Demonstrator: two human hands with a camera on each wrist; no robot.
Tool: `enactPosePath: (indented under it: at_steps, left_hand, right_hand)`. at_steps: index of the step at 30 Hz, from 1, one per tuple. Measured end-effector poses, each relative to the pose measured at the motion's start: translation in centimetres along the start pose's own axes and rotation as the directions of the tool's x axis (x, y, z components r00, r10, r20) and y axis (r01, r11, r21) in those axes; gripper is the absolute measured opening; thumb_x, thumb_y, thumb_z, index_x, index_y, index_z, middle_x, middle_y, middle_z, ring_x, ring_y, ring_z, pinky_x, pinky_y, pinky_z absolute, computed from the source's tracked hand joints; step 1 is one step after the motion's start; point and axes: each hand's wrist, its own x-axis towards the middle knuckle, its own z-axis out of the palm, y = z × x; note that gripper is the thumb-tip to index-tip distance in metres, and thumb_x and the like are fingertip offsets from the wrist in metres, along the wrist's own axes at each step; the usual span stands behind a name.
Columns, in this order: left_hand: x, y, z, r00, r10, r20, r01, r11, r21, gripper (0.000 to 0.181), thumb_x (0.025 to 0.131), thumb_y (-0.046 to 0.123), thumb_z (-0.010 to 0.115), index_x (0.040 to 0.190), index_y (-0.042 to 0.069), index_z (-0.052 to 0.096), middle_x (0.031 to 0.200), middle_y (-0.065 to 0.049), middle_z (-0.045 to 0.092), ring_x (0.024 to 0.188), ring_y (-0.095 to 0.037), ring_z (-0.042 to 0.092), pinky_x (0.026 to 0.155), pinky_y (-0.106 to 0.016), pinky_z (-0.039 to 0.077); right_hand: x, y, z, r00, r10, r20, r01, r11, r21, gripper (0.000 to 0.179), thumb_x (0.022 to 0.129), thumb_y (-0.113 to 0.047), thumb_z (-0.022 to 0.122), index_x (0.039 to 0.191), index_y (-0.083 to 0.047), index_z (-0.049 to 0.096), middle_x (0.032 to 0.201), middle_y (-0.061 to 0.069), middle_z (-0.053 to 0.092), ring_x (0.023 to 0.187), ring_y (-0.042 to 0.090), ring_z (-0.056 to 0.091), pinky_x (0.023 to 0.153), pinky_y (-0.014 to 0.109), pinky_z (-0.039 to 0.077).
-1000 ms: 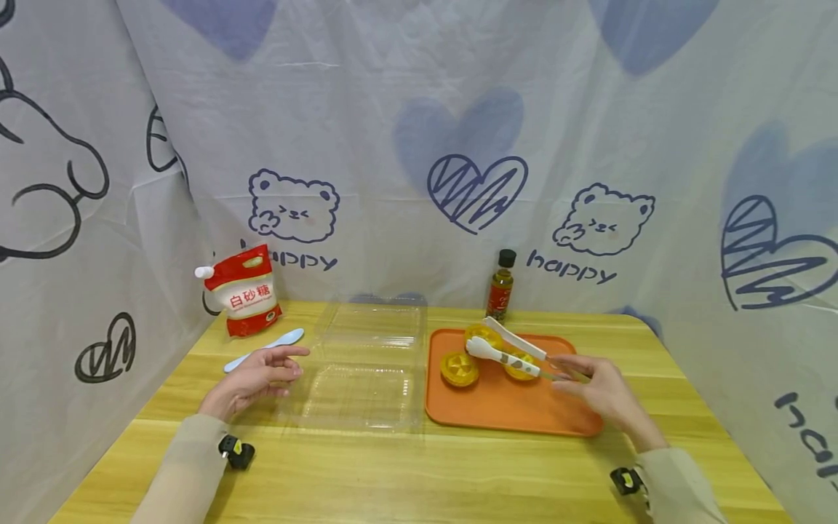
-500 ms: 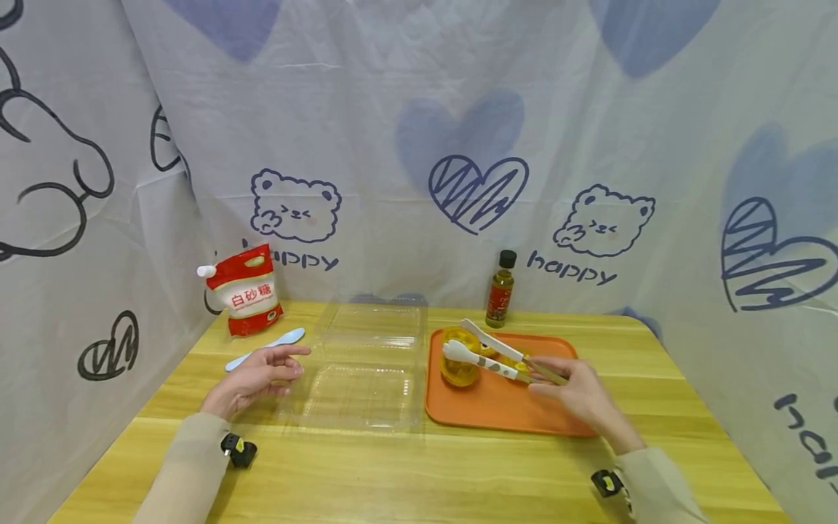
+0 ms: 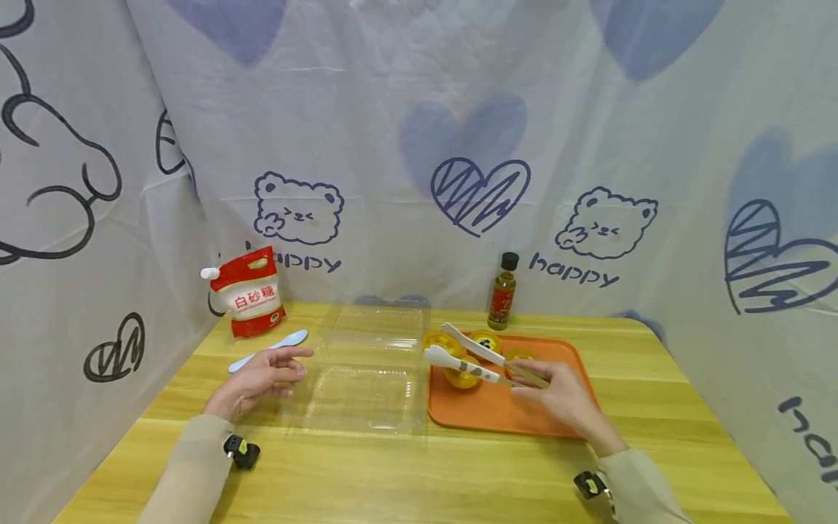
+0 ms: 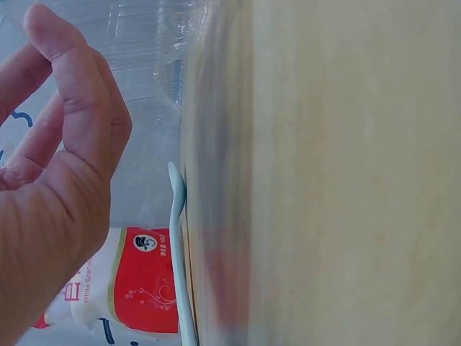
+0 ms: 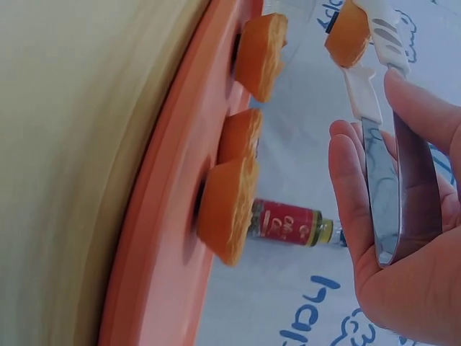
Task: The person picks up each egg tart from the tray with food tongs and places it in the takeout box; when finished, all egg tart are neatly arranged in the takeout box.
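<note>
Tart point(image 5: 348, 36) above the left rim of the tray point(image 3: 484, 415), held in tongs point(image 3: 474, 346) that the right hand point(image 3: 563, 397) grips, could slip if that squeeze slackens, the left hand point(image 3: 265, 378), well left of the tray, holding nothing, fingers relaxed.

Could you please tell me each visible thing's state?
White-and-silver tongs: gripped in right hand
Round yellow tart: pinched in tongs, raised
Orange rectangular tray: lying flat
Three other tarts: resting on tray
Clear plastic clamshell box: open
Red-and-white plastic pouch: standing, tilted, capped
Red-labelled bottle: upright, black-capped
Light-blue spoon: lying flat
</note>
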Motion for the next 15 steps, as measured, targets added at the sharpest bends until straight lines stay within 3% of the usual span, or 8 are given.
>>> enactPosePath:
  at_steps: [7,15]
  left_hand:
    - [-0.2,-0.5,-0.2,1.000,-0.003,-0.005,0.003,1.000,-0.002,0.059,0.094,0.011,0.065,0.146,-0.001,0.041,0.095,0.002,0.060,0.086,-0.014,0.061,0.071,-0.028,0.057]
    - [0.4,-0.1,0.0,1.000,-0.017,0.012,0.017,1.000,0.005,0.060,0.094,0.010,0.065,0.146,-0.002,0.039,0.096,0.001,0.061,0.086,-0.015,0.061,0.071,-0.028,0.058]
  right_hand:
    - [0.3,-0.3,1.4,1.000,0.024,0.004,-0.024,1.000,0.012,0.047,0.083,-0.005,0.076,0.129,-0.005,0.064,0.132,0.020,0.061,0.110,0.027,0.067,0.081,0.027,0.058]
    - [0.5,-0.8,2.4,1.000,-0.004,0.012,0.004,1.000,0.024,0.051,0.083,-0.007,0.077,0.131,-0.002,0.061,0.129,0.024,0.062,0.109,0.029,0.068,0.082,0.027,0.058]
